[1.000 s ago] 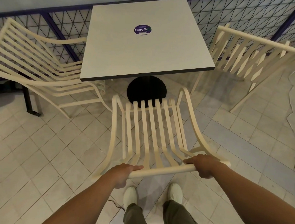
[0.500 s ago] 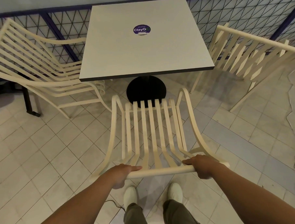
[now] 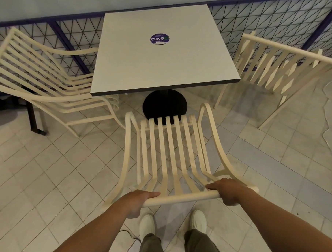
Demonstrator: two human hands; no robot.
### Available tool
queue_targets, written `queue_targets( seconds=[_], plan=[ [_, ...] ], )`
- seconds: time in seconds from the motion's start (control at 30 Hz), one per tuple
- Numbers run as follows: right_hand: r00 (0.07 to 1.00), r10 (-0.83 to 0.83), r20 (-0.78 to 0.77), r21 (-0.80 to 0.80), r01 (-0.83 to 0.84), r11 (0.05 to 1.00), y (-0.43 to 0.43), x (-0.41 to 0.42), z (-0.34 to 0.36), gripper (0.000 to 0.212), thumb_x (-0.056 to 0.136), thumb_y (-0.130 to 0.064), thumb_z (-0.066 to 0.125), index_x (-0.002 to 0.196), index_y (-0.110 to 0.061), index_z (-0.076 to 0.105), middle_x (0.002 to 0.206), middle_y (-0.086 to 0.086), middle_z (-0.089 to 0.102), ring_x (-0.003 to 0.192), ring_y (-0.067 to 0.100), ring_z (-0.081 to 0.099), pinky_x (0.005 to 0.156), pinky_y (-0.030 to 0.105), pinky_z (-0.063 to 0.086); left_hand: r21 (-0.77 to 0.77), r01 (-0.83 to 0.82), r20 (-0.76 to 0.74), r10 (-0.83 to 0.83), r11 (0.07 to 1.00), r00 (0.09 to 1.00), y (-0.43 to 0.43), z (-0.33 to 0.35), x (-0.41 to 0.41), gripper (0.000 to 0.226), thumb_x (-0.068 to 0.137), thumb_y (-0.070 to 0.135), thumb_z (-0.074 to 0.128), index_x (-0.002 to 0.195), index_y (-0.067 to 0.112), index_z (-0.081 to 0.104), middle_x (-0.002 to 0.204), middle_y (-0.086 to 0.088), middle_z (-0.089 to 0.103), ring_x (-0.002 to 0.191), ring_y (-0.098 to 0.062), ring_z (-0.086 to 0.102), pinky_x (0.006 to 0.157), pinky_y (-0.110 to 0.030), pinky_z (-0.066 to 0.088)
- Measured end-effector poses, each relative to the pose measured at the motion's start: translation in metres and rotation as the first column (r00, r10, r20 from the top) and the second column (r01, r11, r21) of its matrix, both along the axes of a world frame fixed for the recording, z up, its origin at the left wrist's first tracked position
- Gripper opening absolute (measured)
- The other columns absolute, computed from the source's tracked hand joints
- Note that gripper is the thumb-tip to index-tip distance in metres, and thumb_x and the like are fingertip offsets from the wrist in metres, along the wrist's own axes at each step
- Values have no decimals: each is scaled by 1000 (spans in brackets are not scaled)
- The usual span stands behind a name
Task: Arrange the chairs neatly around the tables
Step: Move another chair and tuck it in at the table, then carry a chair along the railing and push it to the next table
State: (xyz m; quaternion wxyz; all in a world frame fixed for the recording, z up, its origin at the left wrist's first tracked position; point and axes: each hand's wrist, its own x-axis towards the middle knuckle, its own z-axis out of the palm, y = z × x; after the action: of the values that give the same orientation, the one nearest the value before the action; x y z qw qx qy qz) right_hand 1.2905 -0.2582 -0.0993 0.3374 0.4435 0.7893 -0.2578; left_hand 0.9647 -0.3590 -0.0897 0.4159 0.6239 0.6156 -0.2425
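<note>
Both my hands, left hand [image 3: 136, 200] and right hand [image 3: 227, 192], wrap the top rail of the slatted chair [image 3: 172, 154] facing the table [image 3: 162, 49]; I judge it light, rigid, best pushed from that rail

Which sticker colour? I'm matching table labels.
Purple, white lettering: the sticker on the table, head view.

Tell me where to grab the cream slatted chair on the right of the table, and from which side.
Take the cream slatted chair by its straight top rail, standing behind its back, away from the white square table. The rail is bare, and its seat faces the table.
</note>
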Motion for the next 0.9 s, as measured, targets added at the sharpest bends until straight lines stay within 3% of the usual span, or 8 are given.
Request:
queue_targets(
  seconds=[0.17,0.27,0.37,0.47,0.57,0.7,0.9],
  plan=[
    [999,-24,-49,-43,22,999,2,1,-5,67,86,-17,68,143,-38,41,131,-2,58,111,19,58,97,36,46,0,-12,13,12,1000,1000,-3,1,-1,97,89,-5,58,149,59,18,137,1,49,99,-18,54,78,-28,43],
    [997,-44,-69,-103,36,994,7,1,-5,65,83,-49,69,141,-35,44,132,-3,57,110,18,56,96,35,44,-12,-12,59,12,1000,998,1,2,-5,82,91,25,65,152,53,18,143,2,46,113,-20,53,88,-30,45],
    [991,-111,-79,-166,97,981,13,-2,-4,85,75,-72,62,146,-33,37,143,-2,48,120,20,51,99,36,39,-12,-36,94,37,999,995,6,0,-4,83,83,57,65,153,48,22,147,4,45,121,-19,49,93,-32,42],
    [979,-171,-108,-189,149,971,17,-11,0,98,69,-86,50,150,-33,30,155,-2,35,136,24,39,108,42,32,14,-104,114,102,994,988,8,-1,3,82,81,71,58,152,47,25,150,5,43,126,-18,48,93,-32,41],
    [968,-203,-146,-177,176,968,19,-15,7,95,73,-88,42,150,-33,32,157,-2,33,139,25,34,111,43,27,33,-157,137,151,987,979,10,5,18,80,84,75,53,153,46,26,155,4,39,132,-19,45,96,-31,39],
    [981,-123,-153,-136,102,985,20,-14,17,84,83,-80,36,149,-28,34,156,-2,34,140,24,33,111,40,25,39,-228,150,220,973,964,7,20,38,78,85,74,53,153,44,28,158,0,35,137,-22,42,95,-30,36],
    [974,-80,-211,-90,62,994,11,-7,28,72,92,-68,37,149,-23,37,155,2,35,140,24,33,112,38,24,89,-217,136,204,972,969,-5,31,60,76,87,71,54,153,39,31,158,2,35,138,-21,40,98,-28,34]
  ],
)
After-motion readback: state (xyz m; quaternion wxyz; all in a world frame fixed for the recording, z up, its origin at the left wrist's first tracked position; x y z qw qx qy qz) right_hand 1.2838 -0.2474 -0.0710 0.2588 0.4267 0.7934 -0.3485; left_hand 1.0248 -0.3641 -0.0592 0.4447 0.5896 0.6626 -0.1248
